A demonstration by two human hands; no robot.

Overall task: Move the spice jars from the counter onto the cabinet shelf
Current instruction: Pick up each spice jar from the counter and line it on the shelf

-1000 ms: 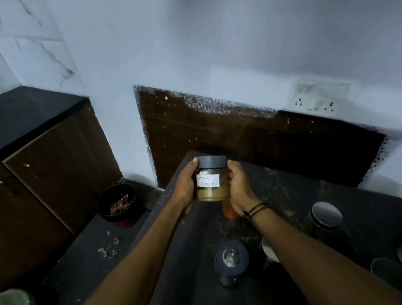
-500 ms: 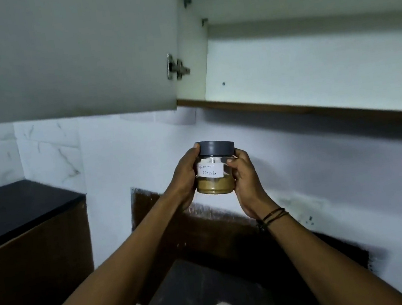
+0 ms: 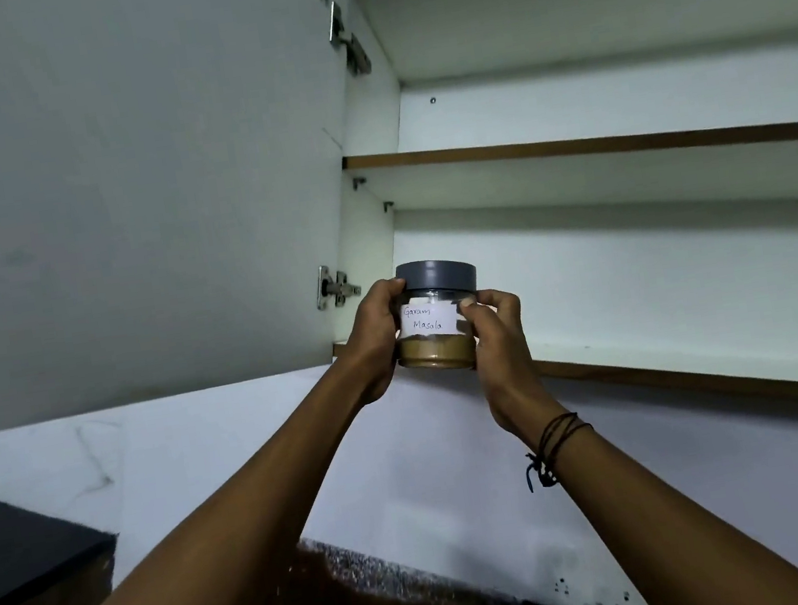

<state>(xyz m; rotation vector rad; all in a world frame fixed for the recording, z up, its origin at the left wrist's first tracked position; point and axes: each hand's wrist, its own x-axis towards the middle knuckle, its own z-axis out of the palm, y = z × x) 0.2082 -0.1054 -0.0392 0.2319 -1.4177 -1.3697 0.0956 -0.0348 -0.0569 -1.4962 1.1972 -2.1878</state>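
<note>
The open wall cabinet [image 3: 638, 268] fills the upper view, its door [image 3: 114, 188] swung left and its bottom shelf [image 3: 705, 377] bare where visible; the garam masala jar [image 3: 435, 320] is held upright just in front of that shelf's left end; the left hand [image 3: 373, 336] and right hand [image 3: 497, 339] clasp its sides, fingers curled on the wall; the jar looks rigid, smooth, about a third full, probably light and slippery; a grip low on the body, below the grey lid [image 3: 436, 276], seems safest.

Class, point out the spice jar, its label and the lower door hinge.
jar [image 3: 437, 352]: head view, brown spice in the lower body
label [image 3: 427, 319]: head view, middle of the white paper
hinge [image 3: 335, 288]: head view, metal arm
</note>
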